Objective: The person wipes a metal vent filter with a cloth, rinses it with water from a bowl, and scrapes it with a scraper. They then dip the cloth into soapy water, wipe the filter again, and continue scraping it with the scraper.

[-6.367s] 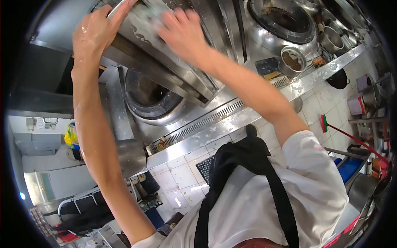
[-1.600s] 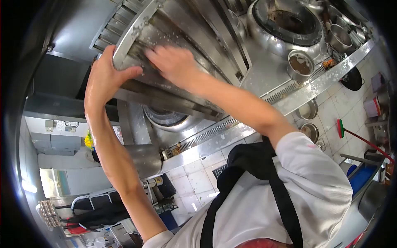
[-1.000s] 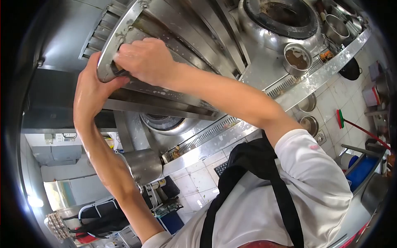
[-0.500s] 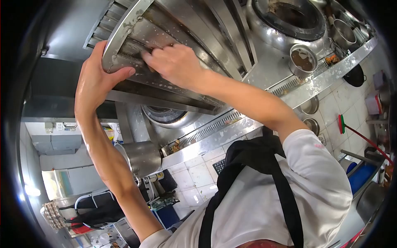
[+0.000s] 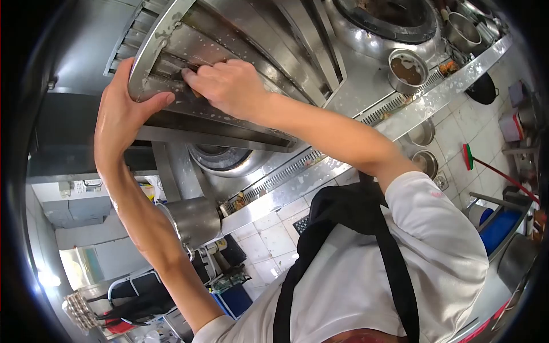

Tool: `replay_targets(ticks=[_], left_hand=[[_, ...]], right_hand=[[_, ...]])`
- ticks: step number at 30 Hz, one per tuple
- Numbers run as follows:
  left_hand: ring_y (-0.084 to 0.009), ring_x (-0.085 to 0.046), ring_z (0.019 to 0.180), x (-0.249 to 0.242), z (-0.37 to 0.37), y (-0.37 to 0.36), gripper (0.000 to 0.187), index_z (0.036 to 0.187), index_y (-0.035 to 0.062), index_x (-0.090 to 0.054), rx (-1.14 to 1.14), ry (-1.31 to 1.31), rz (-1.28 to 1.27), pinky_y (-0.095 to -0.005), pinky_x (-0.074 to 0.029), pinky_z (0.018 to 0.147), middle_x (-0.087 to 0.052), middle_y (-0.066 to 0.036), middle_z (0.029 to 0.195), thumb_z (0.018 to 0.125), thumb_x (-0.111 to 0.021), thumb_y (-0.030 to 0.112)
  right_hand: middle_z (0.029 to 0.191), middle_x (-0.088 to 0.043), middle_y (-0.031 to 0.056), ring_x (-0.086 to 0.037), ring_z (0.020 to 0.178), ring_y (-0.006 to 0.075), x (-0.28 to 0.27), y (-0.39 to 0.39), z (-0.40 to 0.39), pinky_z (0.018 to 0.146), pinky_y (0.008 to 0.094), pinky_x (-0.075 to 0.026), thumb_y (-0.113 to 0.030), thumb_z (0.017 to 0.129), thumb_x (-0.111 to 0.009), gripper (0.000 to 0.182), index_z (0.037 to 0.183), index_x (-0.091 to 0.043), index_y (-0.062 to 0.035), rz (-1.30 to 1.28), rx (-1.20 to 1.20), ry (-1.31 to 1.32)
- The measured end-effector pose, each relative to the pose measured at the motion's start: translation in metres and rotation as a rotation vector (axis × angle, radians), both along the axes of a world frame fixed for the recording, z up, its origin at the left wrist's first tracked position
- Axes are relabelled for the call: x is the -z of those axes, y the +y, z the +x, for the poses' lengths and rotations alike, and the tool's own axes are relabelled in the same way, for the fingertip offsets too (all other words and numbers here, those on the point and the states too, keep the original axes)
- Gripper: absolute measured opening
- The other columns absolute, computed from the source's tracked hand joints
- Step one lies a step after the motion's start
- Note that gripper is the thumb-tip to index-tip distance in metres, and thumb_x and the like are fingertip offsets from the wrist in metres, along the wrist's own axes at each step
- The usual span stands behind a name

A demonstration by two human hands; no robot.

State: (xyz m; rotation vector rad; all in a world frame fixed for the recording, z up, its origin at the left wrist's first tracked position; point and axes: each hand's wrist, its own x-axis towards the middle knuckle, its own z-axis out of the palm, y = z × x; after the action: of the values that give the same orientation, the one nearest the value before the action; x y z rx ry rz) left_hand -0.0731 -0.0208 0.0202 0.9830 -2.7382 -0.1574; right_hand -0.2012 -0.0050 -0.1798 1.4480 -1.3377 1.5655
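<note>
A large slatted metal hood filter, wet and spotted with suds, is tilted up in front of me over the stove counter. My left hand is closed around its left edge, fingers behind and thumb on the near face. Against the slats, my right hand is closed and bent, pressed into a groove close to that edge. A small brownish bit shows under its fingers, but I cannot make out what it is. Both forearms look wet.
Behind the filter are a wok burner and a second burner. A pot of brown liquid stands on the counter. At the lower left is a big steel pot. A red-handled broom is over the tiled floor.
The whole view has shifted slightly, so filter and counter appear a little further left and up. My right hand's fingers have moved slightly along the filter; my left hand keeps its hold.
</note>
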Motion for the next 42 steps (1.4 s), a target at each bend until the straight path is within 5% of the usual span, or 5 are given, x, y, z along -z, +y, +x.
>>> replay_targets(ticks=[11, 15, 34, 38, 42], left_hand=[[-0.0215, -0.068, 0.091, -0.005, -0.012, 0.000, 0.065, 0.130, 0.0001, -0.057, -0.005, -0.090, -0.025, -0.0356, -0.053, 0.084, -0.073, -0.014, 0.103, 0.074, -0.088, 0.014], [-0.0205, -0.068, 0.090, -0.003, -0.005, -0.005, 0.064, 0.130, 0.0001, -0.057, 0.070, -0.035, -0.069, -0.0351, -0.053, 0.083, -0.073, -0.014, 0.102, 0.075, -0.087, 0.013], [-0.0221, -0.068, 0.090, -0.002, -0.018, -0.010, 0.064, 0.130, 0.0003, -0.058, 0.058, -0.049, -0.042, -0.0354, -0.054, 0.084, -0.073, -0.014, 0.105, 0.074, -0.087, 0.012], [-0.0213, -0.068, 0.090, -0.002, -0.017, -0.004, 0.064, 0.131, 0.0013, -0.057, 0.022, 0.002, 0.069, -0.0349, -0.054, 0.083, -0.073, -0.013, 0.104, 0.075, -0.086, 0.010], [-0.0193, -0.068, 0.091, 0.000, -0.013, -0.021, 0.063, 0.132, 0.0019, -0.057, 0.061, -0.040, -0.033, -0.0331, -0.054, 0.084, -0.073, -0.012, 0.105, 0.075, -0.084, 0.008]], right_hand=[[0.071, -0.057, -0.0042, -0.065, 0.064, 0.0149, -0.043, -0.011, -0.015, 0.053, 0.0318, -0.049, -0.021, 0.075, -0.071, 0.035, 0.110, -0.070, -0.0183, -0.129, 0.022, -0.005], [0.071, -0.056, -0.0034, -0.063, 0.063, 0.0160, 0.007, -0.002, 0.001, 0.054, 0.0324, -0.049, -0.021, 0.076, -0.069, 0.024, 0.100, -0.068, -0.0169, -0.020, 0.077, -0.084], [0.071, -0.054, -0.0043, -0.062, 0.062, 0.0127, -0.035, -0.009, -0.027, 0.055, 0.0293, -0.050, -0.021, 0.077, -0.068, 0.034, 0.111, -0.071, -0.0192, -0.056, 0.056, 0.112], [0.073, -0.054, -0.0034, -0.062, 0.061, 0.0136, 0.006, 0.002, -0.014, 0.052, 0.0297, -0.049, -0.019, 0.077, -0.067, 0.018, 0.095, -0.065, -0.0165, -0.072, 0.080, 0.034], [0.077, -0.056, -0.0024, -0.063, 0.062, 0.0148, -0.022, -0.005, -0.027, 0.050, 0.0303, -0.050, -0.019, 0.078, -0.067, 0.040, 0.118, -0.068, -0.0183, 0.031, 0.042, 0.171]])
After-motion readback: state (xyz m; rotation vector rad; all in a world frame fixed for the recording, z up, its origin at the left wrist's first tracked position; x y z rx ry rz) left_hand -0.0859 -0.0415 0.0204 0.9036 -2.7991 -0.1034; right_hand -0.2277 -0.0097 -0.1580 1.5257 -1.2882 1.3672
